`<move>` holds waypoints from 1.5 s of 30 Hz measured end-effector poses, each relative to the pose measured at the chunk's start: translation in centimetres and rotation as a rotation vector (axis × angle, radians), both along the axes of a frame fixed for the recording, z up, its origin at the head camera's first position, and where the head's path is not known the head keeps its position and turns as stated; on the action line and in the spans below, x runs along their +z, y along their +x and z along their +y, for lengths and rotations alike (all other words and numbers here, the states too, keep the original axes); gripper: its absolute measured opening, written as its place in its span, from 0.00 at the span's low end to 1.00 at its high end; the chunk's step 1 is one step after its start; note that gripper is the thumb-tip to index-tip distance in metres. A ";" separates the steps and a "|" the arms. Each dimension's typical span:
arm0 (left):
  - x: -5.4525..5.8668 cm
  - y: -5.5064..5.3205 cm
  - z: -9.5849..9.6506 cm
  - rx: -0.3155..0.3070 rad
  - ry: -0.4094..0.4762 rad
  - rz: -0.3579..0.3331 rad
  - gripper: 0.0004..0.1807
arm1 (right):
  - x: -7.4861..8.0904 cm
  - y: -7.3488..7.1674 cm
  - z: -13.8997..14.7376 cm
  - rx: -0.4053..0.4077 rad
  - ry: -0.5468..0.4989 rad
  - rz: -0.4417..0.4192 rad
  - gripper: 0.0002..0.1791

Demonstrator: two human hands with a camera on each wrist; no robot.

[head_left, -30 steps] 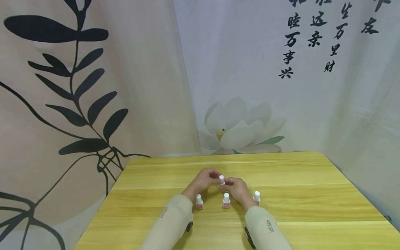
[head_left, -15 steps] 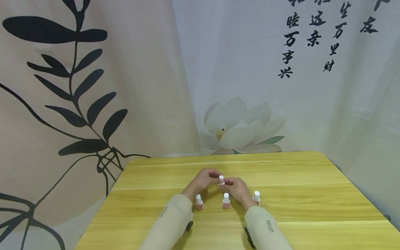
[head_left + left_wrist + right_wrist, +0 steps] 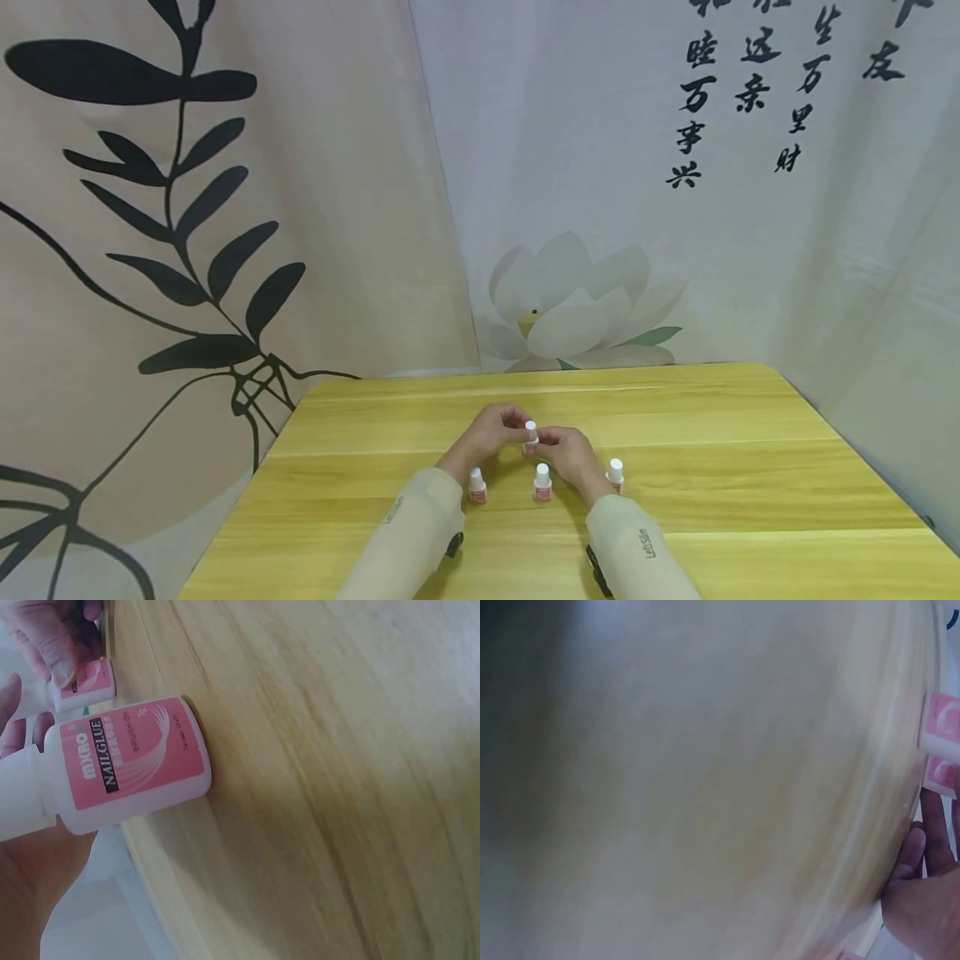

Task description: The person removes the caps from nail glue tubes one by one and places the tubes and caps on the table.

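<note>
At mid-table in the head view, a small white nail glue bottle with a pink label is between both hands. My left hand pinches it near the cap from the left. From the right, my right hand grips its lower body, and the right thumb lies on the label in the left wrist view. Closer to me stand similar upright bottles: a left one, a middle one, and a right one partly hidden by the right wrist. A large printed label reading NAILGLUE faces the left wrist camera on a near bottle.
The yellow wood-grain table extends around the bottles, its far edge meeting a hanging curtain printed with leaves, a lotus and black characters. Both forearms, in beige sleeves, reach in from the front on either side of the middle bottle.
</note>
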State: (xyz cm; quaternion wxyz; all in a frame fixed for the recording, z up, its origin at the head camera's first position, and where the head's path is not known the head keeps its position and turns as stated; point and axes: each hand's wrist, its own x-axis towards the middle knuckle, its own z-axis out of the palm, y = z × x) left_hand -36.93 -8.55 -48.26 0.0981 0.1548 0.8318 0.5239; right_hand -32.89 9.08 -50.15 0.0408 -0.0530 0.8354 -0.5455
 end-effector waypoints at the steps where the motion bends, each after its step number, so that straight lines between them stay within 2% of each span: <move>1: 0.0 0.0 0.0 -0.003 0.002 0.002 0.11 | 0.0 0.0 0.0 0.000 0.004 0.004 0.13; 6: 0.1 0.0 -0.2 -0.020 0.009 0.004 0.15 | -0.1 -0.1 0.0 -0.001 0.025 0.023 0.13; 12: 0.1 0.1 -0.2 -0.040 -0.003 -0.002 0.13 | -0.2 -0.3 0.0 -0.005 0.024 0.025 0.12; 17: 0.2 0.2 -0.2 -0.030 -0.009 -0.013 0.11 | -0.3 -0.3 0.1 -0.007 0.028 0.034 0.12; 28: 0.0 0.1 0.1 0.003 -0.011 0.009 0.08 | -0.2 -0.1 0.1 0.004 0.012 0.016 0.13; 38: 0.2 0.2 -0.3 -0.014 -0.012 -0.003 0.13 | -0.2 -0.1 0.1 0.000 0.010 0.022 0.12; 45: 0.3 0.3 -0.3 -0.031 -0.021 0.001 0.11 | -0.2 -0.1 0.2 0.004 0.024 0.005 0.14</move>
